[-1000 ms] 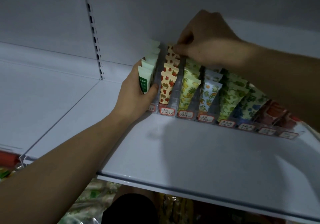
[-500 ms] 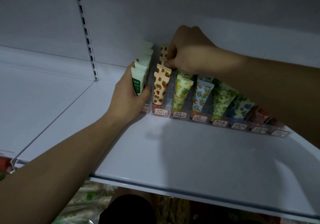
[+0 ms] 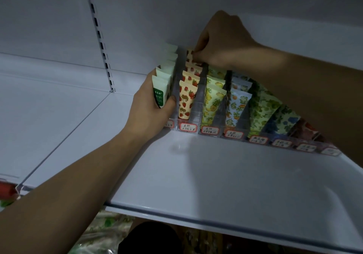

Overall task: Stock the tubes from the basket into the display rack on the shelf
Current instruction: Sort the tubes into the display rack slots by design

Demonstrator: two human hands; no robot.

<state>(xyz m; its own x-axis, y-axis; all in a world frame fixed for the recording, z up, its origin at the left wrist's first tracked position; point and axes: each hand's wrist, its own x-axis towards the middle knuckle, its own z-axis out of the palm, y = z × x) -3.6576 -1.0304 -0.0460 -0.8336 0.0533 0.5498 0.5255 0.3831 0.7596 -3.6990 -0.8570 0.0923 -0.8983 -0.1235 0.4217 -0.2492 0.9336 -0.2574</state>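
A clear display rack (image 3: 196, 114) with labelled lanes stands on the white shelf (image 3: 216, 175). Its lanes hold rows of tubes: white-green ones (image 3: 160, 90) at the left, strawberry-print ones (image 3: 187, 98), then yellow fruit (image 3: 213, 100), orange-blossom (image 3: 236, 104), green and blue prints. My left hand (image 3: 151, 108) grips the rack's left end, thumb curled round the front by the white-green tubes. My right hand (image 3: 220, 41) reaches over the rack and pinches the top of a strawberry tube (image 3: 190, 54) at the back of its lane. The basket is out of view.
The shelf's back wall and the shelf above close in around my right hand. A slotted upright (image 3: 98, 35) runs up the back wall at the left. To the left lies a second shelf board (image 3: 49, 104). Below the shelf edge, packaged goods (image 3: 102, 232) show dimly.
My right hand has shifted back along the strawberry lane from the front tubes to the rear ones. My left hand has kept its hold on the rack's left end.
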